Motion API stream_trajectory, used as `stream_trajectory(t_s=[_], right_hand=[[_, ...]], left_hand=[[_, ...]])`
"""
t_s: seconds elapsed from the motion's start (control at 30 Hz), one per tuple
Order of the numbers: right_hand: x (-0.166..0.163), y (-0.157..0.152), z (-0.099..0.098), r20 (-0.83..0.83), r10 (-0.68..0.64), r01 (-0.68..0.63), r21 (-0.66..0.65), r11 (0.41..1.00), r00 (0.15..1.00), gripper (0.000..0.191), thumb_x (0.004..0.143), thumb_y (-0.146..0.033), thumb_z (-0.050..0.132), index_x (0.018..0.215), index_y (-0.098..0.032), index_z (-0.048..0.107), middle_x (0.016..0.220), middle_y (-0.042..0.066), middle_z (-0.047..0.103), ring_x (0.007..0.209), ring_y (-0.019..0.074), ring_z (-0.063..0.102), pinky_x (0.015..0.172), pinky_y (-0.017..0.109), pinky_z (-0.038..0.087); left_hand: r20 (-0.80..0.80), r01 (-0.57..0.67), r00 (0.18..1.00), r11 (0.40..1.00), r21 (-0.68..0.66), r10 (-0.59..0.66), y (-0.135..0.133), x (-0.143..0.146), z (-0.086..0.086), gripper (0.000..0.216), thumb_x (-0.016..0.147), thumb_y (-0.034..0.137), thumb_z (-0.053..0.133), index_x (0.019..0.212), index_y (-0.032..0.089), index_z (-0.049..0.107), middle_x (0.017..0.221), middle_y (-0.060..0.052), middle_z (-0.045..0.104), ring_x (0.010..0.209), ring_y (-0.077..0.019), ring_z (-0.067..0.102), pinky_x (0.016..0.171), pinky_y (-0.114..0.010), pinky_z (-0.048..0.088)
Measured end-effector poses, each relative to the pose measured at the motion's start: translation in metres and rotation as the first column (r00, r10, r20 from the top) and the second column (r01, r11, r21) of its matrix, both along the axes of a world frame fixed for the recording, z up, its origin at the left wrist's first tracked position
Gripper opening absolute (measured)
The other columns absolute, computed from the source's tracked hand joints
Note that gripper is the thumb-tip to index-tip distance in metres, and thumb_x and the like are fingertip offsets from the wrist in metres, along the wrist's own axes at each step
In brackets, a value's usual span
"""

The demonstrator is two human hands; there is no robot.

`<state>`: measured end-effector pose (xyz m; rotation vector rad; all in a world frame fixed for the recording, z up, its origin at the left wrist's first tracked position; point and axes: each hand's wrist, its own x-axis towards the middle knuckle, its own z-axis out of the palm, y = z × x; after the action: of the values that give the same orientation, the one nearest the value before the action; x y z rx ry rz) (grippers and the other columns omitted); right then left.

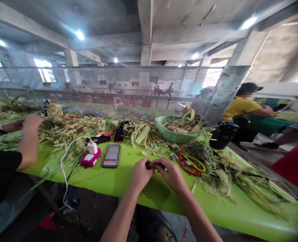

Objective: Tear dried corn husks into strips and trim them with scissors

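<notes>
My left hand (142,172) and my right hand (169,171) meet above the near edge of the green table (106,181). Both are closed, fingertips together, around a small dark brownish piece (151,165) that looks like twisted plant fibre; most of it is hidden by the fingers. Just right of my right hand lie scissors with red and yellow loop handles (193,164), their blades not clearly visible. Beyond my hands are pale green corn husks (141,135). Left of them a smartphone (111,156) lies with its screen lit.
A green plastic basket (179,137) holds dry husks. A magenta power strip (90,158) with a white charger (92,147) and cable sits left. A black container (222,134) stands right, near loose fibres (219,178). A co-worker's hands (30,124) are at the left; another person (245,104) sits far right.
</notes>
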<state>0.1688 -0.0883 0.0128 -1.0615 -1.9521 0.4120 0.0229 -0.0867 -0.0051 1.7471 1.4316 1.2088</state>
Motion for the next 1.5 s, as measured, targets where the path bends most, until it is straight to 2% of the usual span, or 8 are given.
stream_trajectory(t_s=[0.17, 0.43, 0.87, 1.13, 1.2, 1.27, 1.37, 1.5], right_hand=[[0.001, 0.001, -0.004, -0.018, -0.041, 0.040, -0.051, 0.998, 0.999, 0.013, 0.078, -0.020, 0.056, 0.090, -0.020, 0.061, 0.076, 0.002, 0.068, 0.066, 0.0171, 0.061, 0.063, 0.026, 0.047], [0.001, -0.002, -0.002, -0.004, -0.020, 0.020, -0.005, 1.000, 1.000, 0.024, 0.078, -0.020, 0.057, 0.103, -0.022, 0.058, 0.079, 0.002, 0.068, 0.071, 0.0169, 0.064, 0.066, 0.025, 0.048], [0.005, -0.001, -0.008, 0.256, 0.036, -0.050, 0.045, 0.998, 0.966, 0.027, 0.088, -0.017, 0.048, 0.113, -0.024, 0.055, 0.099, 0.005, 0.069, 0.087, 0.0199, 0.065, 0.076, 0.030, 0.048], [0.001, -0.006, -0.003, 0.333, 0.026, -0.061, 0.095, 0.994, 0.942, 0.027, 0.090, -0.016, 0.044, 0.114, -0.025, 0.053, 0.104, 0.006, 0.068, 0.090, 0.0201, 0.064, 0.079, 0.031, 0.048], [0.001, -0.006, -0.002, 0.331, 0.002, -0.036, 0.096, 0.995, 0.944, 0.025, 0.090, -0.018, 0.044, 0.113, -0.024, 0.053, 0.101, 0.006, 0.068, 0.087, 0.0203, 0.065, 0.076, 0.031, 0.048], [0.002, -0.006, -0.002, 0.301, -0.021, -0.010, 0.102, 0.995, 0.953, 0.023, 0.090, -0.020, 0.045, 0.111, -0.023, 0.053, 0.096, 0.006, 0.069, 0.084, 0.0201, 0.065, 0.074, 0.030, 0.048], [0.002, -0.005, -0.002, 0.248, -0.042, 0.015, 0.107, 0.994, 0.968, 0.023, 0.088, -0.018, 0.046, 0.110, -0.022, 0.053, 0.091, 0.005, 0.069, 0.081, 0.0191, 0.066, 0.073, 0.029, 0.048], [0.003, -0.002, -0.004, 0.240, -0.064, 0.042, 0.098, 0.994, 0.969, 0.025, 0.086, -0.016, 0.047, 0.110, -0.021, 0.054, 0.090, 0.004, 0.069, 0.079, 0.0184, 0.065, 0.072, 0.028, 0.048]], left_hand=[[-0.002, 0.014, 1.000, 1.000, -0.004, -0.014, -0.001, 0.000, 0.001, 0.005, 0.070, 0.020, 0.060, 0.072, 0.020, 0.056, 0.070, 0.000, 0.062, 0.064, -0.0144, 0.055, 0.058, -0.023, 0.036], [-0.011, 0.035, 0.999, 0.999, 0.001, -0.035, 0.001, -0.001, -0.004, 0.008, 0.068, 0.017, 0.059, 0.075, 0.020, 0.057, 0.070, 0.001, 0.062, 0.065, -0.0139, 0.056, 0.059, -0.022, 0.038], [-0.120, 0.064, 0.991, 0.998, -0.017, -0.066, 0.001, -0.006, 0.000, 0.012, 0.065, 0.014, 0.058, 0.076, 0.019, 0.061, 0.072, -0.001, 0.066, 0.067, -0.0166, 0.059, 0.057, -0.023, 0.038], [-0.281, 0.132, 0.951, 0.991, -0.021, -0.133, 0.005, -0.009, 0.006, 0.016, 0.064, 0.014, 0.056, 0.076, 0.018, 0.065, 0.075, -0.006, 0.069, 0.069, -0.0217, 0.062, 0.058, -0.027, 0.039], [-0.192, 0.162, 0.967, 0.985, -0.054, -0.169, 0.006, -0.010, 0.006, 0.015, 0.065, 0.015, 0.058, 0.078, 0.018, 0.064, 0.077, -0.006, 0.069, 0.071, -0.0219, 0.063, 0.061, -0.028, 0.042], [-0.003, 0.227, 0.974, 0.969, -0.102, -0.229, 0.005, -0.013, 0.004, 0.016, 0.067, 0.018, 0.061, 0.083, 0.017, 0.063, 0.083, -0.006, 0.069, 0.077, -0.0212, 0.063, 0.067, -0.028, 0.045], [0.292, 0.334, 0.911, 0.936, -0.113, -0.290, 0.004, -0.019, 0.000, 0.019, 0.071, 0.019, 0.061, 0.091, 0.016, 0.060, 0.093, -0.006, 0.067, 0.089, -0.0194, 0.062, 0.079, -0.029, 0.046], [0.410, 0.328, 0.875, 0.938, -0.113, -0.257, 0.002, -0.023, -0.004, 0.016, 0.076, 0.021, 0.060, 0.091, 0.016, 0.057, 0.090, -0.005, 0.063, 0.088, -0.0182, 0.060, 0.082, -0.031, 0.045]])
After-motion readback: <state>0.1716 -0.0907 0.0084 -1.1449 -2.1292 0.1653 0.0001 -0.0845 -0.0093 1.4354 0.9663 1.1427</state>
